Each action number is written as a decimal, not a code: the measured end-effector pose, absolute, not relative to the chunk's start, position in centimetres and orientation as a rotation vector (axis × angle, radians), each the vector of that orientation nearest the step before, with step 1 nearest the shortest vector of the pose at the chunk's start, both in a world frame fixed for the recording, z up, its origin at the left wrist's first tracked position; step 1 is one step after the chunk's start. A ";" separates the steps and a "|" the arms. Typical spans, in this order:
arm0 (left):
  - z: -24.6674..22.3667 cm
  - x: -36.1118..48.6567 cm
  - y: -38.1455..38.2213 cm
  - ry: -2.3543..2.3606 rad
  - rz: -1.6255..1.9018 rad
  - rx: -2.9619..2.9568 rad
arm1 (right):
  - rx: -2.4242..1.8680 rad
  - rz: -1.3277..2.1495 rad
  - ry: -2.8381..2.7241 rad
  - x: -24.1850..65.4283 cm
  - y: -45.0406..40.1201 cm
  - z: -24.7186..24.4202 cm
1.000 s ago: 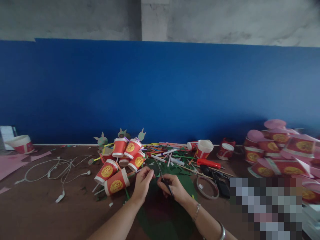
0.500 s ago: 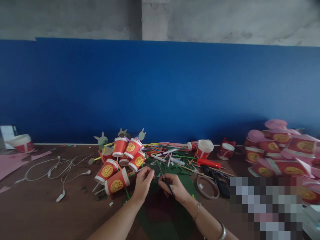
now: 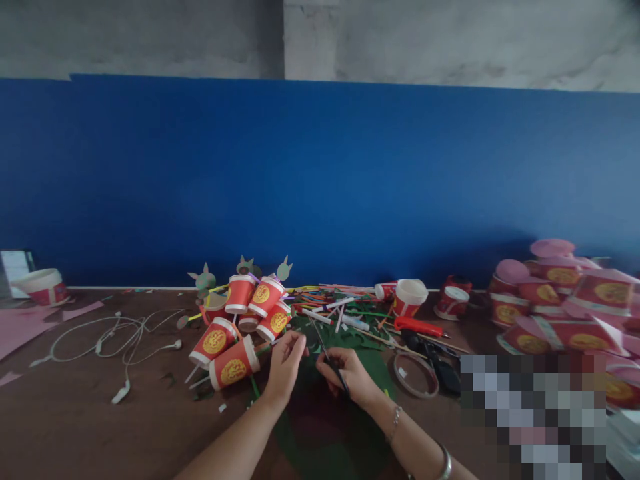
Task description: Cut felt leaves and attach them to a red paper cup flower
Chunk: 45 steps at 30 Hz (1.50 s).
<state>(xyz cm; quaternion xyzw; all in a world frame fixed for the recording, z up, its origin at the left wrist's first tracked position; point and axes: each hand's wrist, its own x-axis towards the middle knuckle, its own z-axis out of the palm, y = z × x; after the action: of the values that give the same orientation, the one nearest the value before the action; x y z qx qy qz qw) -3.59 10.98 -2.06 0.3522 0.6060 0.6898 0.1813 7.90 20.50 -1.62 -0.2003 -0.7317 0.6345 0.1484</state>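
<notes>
In the head view, my right hand [image 3: 345, 375] is wrapped round a pair of dark scissors [image 3: 324, 348], whose blades point up and away from me. To its left, my left hand [image 3: 287, 363] is closed in a pinch near the blades. What its fingers hold is too small and dark to make out. Beneath both hands lies a large sheet of dark green paper [image 3: 345, 443], with cut green scraps [image 3: 365, 343] beyond it. Just left of my left hand is a red paper cup [image 3: 234, 368] with a gold emblem, lying tilted.
More red cups with rabbit-shaped paper heads [image 3: 284, 269] are piled at left centre. Markers [image 3: 355, 323], a red-handled tool [image 3: 420, 327] and a tape roll [image 3: 416, 375] lie to the right. White earphones [image 3: 120, 392] spread at left. Pink-and-red cup pieces [image 3: 550, 293] are heaped far right.
My left hand has shifted very slightly to the left. My right hand and the scissors look almost the same.
</notes>
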 end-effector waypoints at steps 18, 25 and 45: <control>-2.0 -3.3 11.1 1.707 1.805 1.075 | -0.491 1.884 -2.083 7.9 20.5 -2.0; -1.9 -3.3 11.1 1.703 1.787 1.081 | -0.492 1.856 -2.084 7.9 20.6 -2.1; -2.2 -3.4 11.1 1.772 1.790 1.084 | -0.527 1.841 -2.100 7.9 20.4 -1.7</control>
<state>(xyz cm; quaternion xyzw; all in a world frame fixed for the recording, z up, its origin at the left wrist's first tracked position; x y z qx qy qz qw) -3.42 11.10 -2.15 0.3876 0.6334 0.6397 0.1984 7.91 20.44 -1.66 -0.1834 -0.7306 0.6406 0.1492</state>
